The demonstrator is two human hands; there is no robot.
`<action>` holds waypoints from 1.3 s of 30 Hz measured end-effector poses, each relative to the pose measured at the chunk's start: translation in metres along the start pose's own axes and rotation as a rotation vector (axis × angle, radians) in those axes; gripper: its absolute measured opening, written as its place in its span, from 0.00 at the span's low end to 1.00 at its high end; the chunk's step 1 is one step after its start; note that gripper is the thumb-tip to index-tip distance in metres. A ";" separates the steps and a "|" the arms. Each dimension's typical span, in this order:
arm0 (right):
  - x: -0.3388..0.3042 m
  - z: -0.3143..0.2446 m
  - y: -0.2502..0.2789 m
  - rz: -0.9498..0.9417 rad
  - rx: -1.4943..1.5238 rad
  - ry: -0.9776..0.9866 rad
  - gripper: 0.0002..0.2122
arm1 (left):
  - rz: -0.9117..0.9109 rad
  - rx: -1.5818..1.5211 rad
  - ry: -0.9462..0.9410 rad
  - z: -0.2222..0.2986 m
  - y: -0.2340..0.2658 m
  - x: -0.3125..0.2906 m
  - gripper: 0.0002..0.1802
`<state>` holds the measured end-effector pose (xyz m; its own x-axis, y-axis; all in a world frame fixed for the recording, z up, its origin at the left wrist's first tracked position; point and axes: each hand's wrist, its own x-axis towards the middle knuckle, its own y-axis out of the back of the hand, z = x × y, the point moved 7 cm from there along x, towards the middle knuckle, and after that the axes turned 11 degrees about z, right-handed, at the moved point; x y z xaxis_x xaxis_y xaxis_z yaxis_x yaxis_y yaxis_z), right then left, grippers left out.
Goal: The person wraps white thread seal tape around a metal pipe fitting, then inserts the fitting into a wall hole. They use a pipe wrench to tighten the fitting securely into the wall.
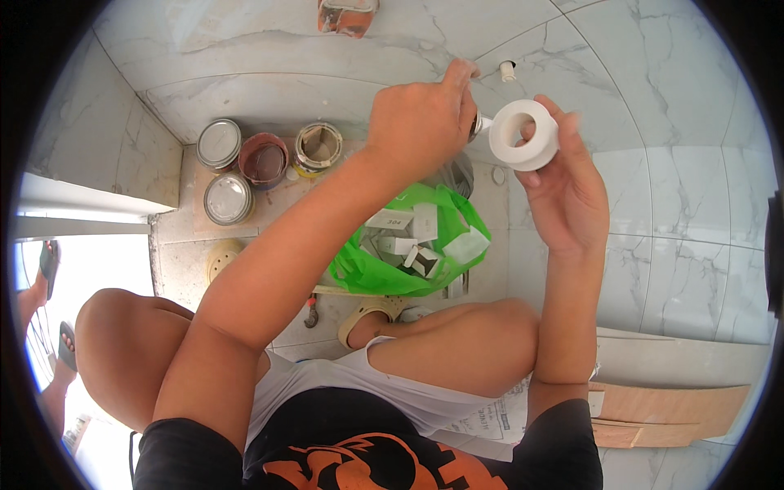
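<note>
My right hand [563,192] grips a roll of white thread seal tape [501,145], with the fingers around its rim and one fingertip showing through the hollow core. A short white strip runs from the roll toward my left hand [420,118]. That hand is closed, its thumb and forefinger raised near the wall. Beside its fingers shows the edge of a small shiny metal piece [477,124], most of it hidden behind the hand. Just above the roll, a white pipe end [508,72] sits in a hole in the tiled wall.
Below my hands lies an open green plastic bag [351,265] with several small white boxes [425,220]. Several paint cans [229,198] stand at the left. An orange-brown block [347,16] is at the top. Wooden boards [670,404] lie at right. Another person's feet [65,347] show far left.
</note>
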<state>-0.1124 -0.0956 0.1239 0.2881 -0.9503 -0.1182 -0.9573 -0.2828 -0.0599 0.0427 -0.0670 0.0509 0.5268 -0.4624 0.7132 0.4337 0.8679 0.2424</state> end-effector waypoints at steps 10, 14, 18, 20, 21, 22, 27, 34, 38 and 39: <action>-0.002 -0.001 0.006 -0.002 -0.086 -0.027 0.19 | -0.140 -0.038 0.323 -0.031 -0.013 -0.008 0.15; -0.010 -0.007 -0.002 -0.143 -0.197 0.109 0.19 | -0.188 -0.152 0.532 -0.051 -0.018 -0.004 0.16; -0.012 -0.009 -0.005 -0.128 -0.278 0.191 0.20 | -0.195 -0.035 0.397 -0.042 -0.011 0.003 0.16; -0.010 -0.008 -0.007 -0.109 -0.219 0.172 0.21 | -0.175 0.017 0.249 -0.026 -0.006 0.003 0.16; -0.007 -0.012 -0.005 -0.059 -0.179 0.199 0.22 | -0.160 0.013 0.171 -0.016 -0.004 0.003 0.15; -0.004 -0.015 -0.005 -0.032 -0.137 0.221 0.22 | -0.143 0.010 0.092 -0.007 -0.002 0.002 0.15; 0.011 -0.016 -0.001 0.095 -0.226 0.274 0.26 | -0.088 -0.245 -0.065 0.020 0.006 -0.004 0.14; 0.009 0.000 0.006 0.175 -0.495 0.216 0.27 | -0.104 -0.462 0.021 0.026 0.008 -0.010 0.14; 0.008 0.002 0.010 0.219 -0.626 0.225 0.22 | -0.197 -0.575 0.310 0.017 0.002 -0.016 0.15; 0.007 0.003 0.009 0.199 -0.630 0.239 0.22 | -0.229 -0.604 0.388 0.013 -0.001 -0.019 0.15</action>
<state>-0.1194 -0.1046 0.1195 0.1620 -0.9740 0.1582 -0.8436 -0.0534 0.5344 0.0230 -0.0564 0.0461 0.5467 -0.7473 0.3779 0.8299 0.5436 -0.1256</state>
